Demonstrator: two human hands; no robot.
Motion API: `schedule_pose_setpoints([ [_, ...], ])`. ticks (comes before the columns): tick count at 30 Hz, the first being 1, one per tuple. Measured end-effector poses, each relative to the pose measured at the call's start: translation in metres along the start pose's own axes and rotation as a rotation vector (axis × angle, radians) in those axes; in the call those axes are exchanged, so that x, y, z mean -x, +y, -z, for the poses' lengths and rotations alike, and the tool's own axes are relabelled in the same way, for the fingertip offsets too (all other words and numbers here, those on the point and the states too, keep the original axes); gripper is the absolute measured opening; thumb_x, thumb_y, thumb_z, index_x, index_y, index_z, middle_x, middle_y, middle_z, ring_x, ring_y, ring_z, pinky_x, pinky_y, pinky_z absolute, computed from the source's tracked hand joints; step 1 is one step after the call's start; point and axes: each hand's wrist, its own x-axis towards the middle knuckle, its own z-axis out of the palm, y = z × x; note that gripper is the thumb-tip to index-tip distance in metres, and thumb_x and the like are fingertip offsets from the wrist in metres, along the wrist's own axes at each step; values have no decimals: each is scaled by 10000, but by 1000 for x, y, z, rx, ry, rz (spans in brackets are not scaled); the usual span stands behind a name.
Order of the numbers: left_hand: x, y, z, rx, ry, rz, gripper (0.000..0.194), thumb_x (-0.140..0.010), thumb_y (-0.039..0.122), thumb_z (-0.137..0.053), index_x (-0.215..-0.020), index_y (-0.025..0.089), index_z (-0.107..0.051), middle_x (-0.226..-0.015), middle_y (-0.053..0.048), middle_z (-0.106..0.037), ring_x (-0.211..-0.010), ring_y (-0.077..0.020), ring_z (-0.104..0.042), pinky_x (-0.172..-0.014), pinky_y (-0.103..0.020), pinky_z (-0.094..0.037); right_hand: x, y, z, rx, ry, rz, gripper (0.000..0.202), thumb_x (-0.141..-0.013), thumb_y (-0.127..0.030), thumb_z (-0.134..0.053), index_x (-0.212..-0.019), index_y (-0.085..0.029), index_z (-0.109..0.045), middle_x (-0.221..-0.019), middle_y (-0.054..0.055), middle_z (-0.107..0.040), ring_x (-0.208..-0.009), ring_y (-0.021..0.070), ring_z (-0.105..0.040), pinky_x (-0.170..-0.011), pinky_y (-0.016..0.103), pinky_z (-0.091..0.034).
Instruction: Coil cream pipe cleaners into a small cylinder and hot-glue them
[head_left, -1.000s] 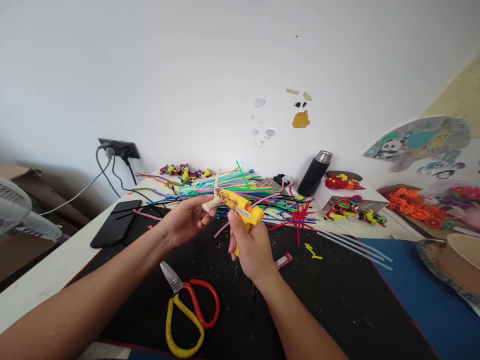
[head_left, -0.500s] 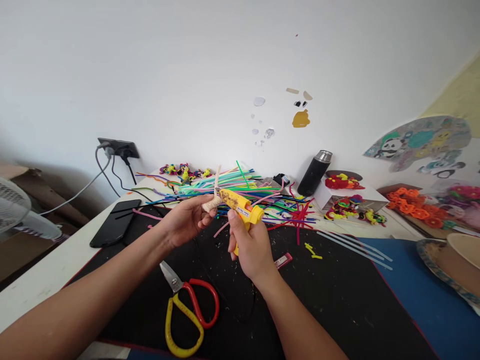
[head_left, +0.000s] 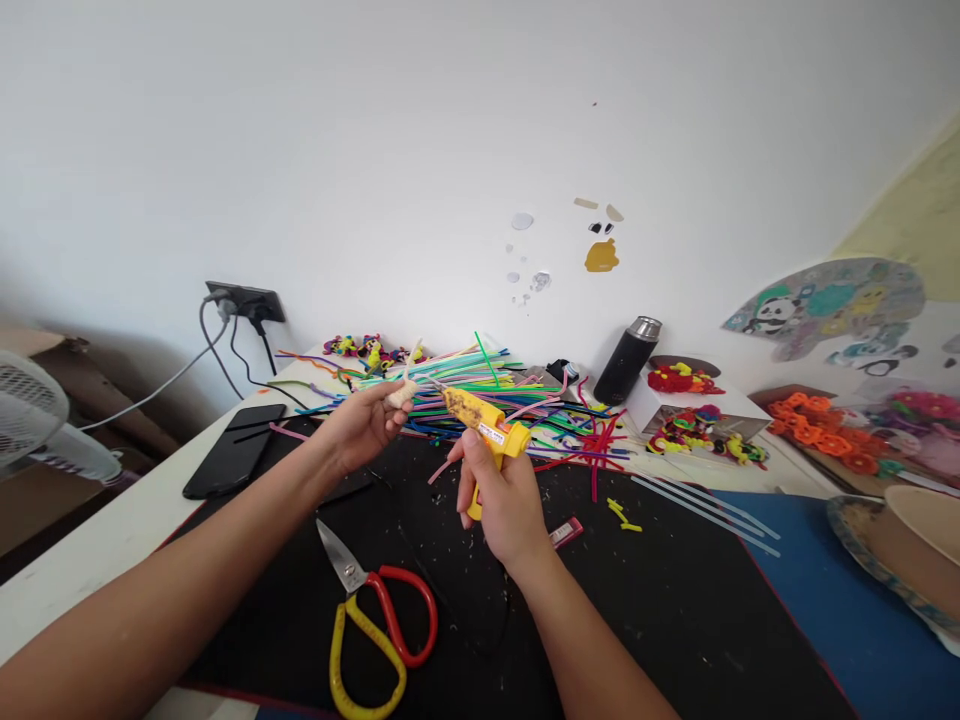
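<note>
Between the fingertips of my left hand (head_left: 367,425) is a small cream piece of wound pipe cleaner (head_left: 403,394), with a pale stem sticking up from it. My right hand (head_left: 506,495) is wrapped around the handle of a yellow glue gun (head_left: 484,420). Its stained nozzle points left toward the cream piece, with a gap between them. Behind both hands lies a heap of coloured pipe cleaners (head_left: 465,375). Scissors (head_left: 375,610) with one red and one yellow handle rest on the black mat (head_left: 637,600) below my left hand.
A phone (head_left: 232,452) lies at left, near a wall socket (head_left: 246,300) with cables. A black flask (head_left: 628,362) leans by a white box (head_left: 731,400) with pipe-cleaner figures. Clear glue sticks (head_left: 705,510) and yellow snippets (head_left: 622,516) lie right. A fan (head_left: 30,405) stands far left.
My left hand has drawn the cream piece left, away from the glue gun's nozzle, opening a gap. My right hand keeps the glue gun nearly in place. The view has tilted slightly upward.
</note>
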Motion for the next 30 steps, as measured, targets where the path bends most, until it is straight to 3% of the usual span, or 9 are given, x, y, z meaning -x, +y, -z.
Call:
schedule_pose_setpoints([
  [4, -1, 15, 6, 36, -8, -79, 242, -1012, 126, -497, -830, 108, -655, -585, -19, -628, -411, -66, -533, -388, -115, -453, -2, 5, 2, 146, -13, -50, 559, -956, -720, -524, -907, -180, -661, -447, -56, -520, -341, 114, -458, -391, 219, -348],
  [7, 2, 19, 6, 29, -48, -106, 213, -987, 140, -532, -812, 115, -652, -591, -33, -636, -421, -81, -541, -379, -132, -444, -2, 11, 2, 483, -20, -3, 518, -998, -656, -484, -898, -191, -688, -534, 4, -612, -449, 171, -580, -467, 261, -392],
  [10, 3, 21, 7, 40, -50, -116, 186, -959, 145, -563, -803, 116, -660, -586, -30, -633, -422, -81, -536, -387, -136, -437, -1, 14, 0, 895, -23, 125, 402, -1025, -536, -501, -972, -198, -712, -757, 82, -756, -678, 245, -713, -576, 293, -402],
  [15, 0, 26, 15, -19, -83, -207, 148, -909, 207, -642, -790, 120, -662, -586, -28, -646, -426, -85, -555, -389, -151, -415, 0, 16, -5, 1321, -153, 112, 387, -1057, -513, -482, -1022, -187, -687, -826, 101, -786, -729, 270, -739, -598, 308, -344],
  [19, 1, 24, 18, -143, -175, -312, 204, -831, 301, -769, -816, 147, -636, -630, -29, -693, -450, -105, -602, -414, -176, -439, 0, 21, -9, 1403, -212, 81, 401, -1060, -541, -486, -1066, -192, -685, -866, 107, -802, -756, 282, -755, -607, 310, -339],
  [23, 6, 20, 16, -284, -196, -376, 326, -797, 391, -830, -883, 187, -590, -631, -15, -715, -441, -129, -629, -417, -192, -448, -2, 30, -10, 1409, -265, 52, 441, -1049, -574, -503, -1097, -185, -706, -895, 140, -810, -778, 308, -767, -628, 324, -364],
  [30, 13, 19, 13, -560, -241, -464, 454, -827, 558, -801, -997, 215, -556, -641, 6, -709, -453, -169, -659, -443, -250, -507, -2, 31, -4, 1174, -333, 84, 472, -983, -622, -624, -1235, -243, -748, -1035, 100, -825, -893, 288, -764, -691, 307, -407],
])
